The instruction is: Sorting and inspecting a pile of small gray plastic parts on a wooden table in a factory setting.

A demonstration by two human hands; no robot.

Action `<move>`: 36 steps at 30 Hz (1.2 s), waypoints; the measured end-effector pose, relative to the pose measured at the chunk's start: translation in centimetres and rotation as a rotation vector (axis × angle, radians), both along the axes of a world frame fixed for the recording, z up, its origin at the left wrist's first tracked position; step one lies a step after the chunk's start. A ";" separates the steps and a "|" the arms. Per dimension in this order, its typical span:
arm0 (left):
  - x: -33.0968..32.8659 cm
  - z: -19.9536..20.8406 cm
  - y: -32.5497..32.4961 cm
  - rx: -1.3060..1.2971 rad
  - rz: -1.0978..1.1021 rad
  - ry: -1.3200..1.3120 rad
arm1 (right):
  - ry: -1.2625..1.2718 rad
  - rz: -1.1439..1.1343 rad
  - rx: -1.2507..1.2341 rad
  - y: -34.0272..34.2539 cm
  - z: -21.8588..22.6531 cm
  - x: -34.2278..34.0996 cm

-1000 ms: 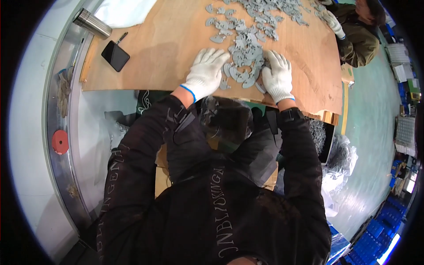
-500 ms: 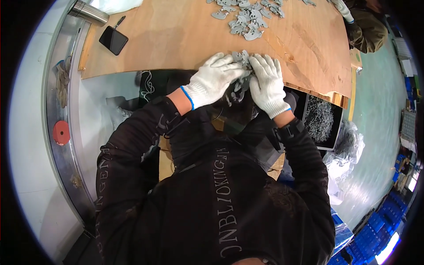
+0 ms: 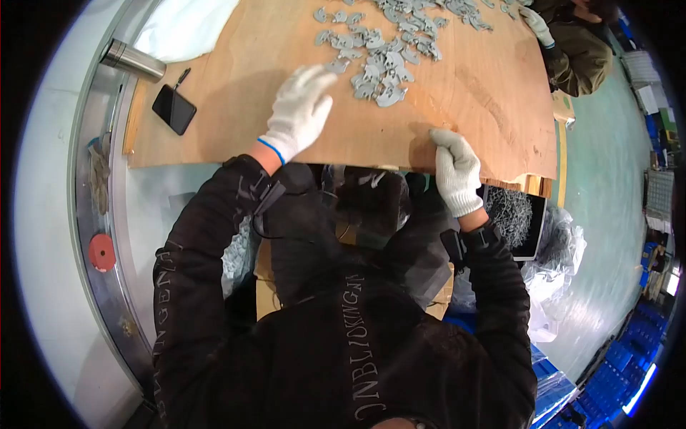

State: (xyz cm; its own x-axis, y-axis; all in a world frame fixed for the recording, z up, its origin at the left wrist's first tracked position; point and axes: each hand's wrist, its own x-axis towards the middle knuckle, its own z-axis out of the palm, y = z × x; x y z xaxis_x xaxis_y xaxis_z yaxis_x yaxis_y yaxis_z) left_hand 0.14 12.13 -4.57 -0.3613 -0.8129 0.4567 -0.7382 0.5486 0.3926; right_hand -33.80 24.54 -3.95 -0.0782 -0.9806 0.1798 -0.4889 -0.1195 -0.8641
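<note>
Both my hands wear white knitted gloves. My left hand (image 3: 299, 107) is raised above the wooden table (image 3: 236, 107), empty, its fingers apart and slightly blurred. To its right lies a loose heap of small grey curved parts (image 3: 386, 68), not touched by either hand. My right hand (image 3: 457, 171) is at the table's near edge, fingers curled over the rim; the thumb side is partly hidden. Under the edge, between my legs, a dark container (image 3: 371, 200) shows, with a few pale pieces near its top.
A black phone (image 3: 174, 109), a pen (image 3: 183, 77) and a steel flask (image 3: 134, 58) are at the left, near a white bag (image 3: 182, 32). A black box of small metal pieces (image 3: 509, 218) stands below the table's right corner. Another person's gloved hand (image 3: 536, 27) rests at the far right.
My hands have parted from around a small cluster of grey parts at the near edge, some of them dropping below it. The left moved left and up; the right moved down onto the edge.
</note>
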 end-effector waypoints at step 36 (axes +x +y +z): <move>-4.0 -1.3 -4.5 0.092 -0.041 0.200 | 0.154 0.136 -0.217 -11.6 -0.1 -1.2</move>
State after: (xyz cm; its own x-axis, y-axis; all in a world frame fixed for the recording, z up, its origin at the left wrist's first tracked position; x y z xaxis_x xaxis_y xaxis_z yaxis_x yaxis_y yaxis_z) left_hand -3.90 7.63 -5.84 -0.3045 -0.8411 0.4469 -0.6181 0.5315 0.5792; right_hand -34.95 12.97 -4.03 0.0959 -0.9175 0.3860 -0.5790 -0.3668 -0.7281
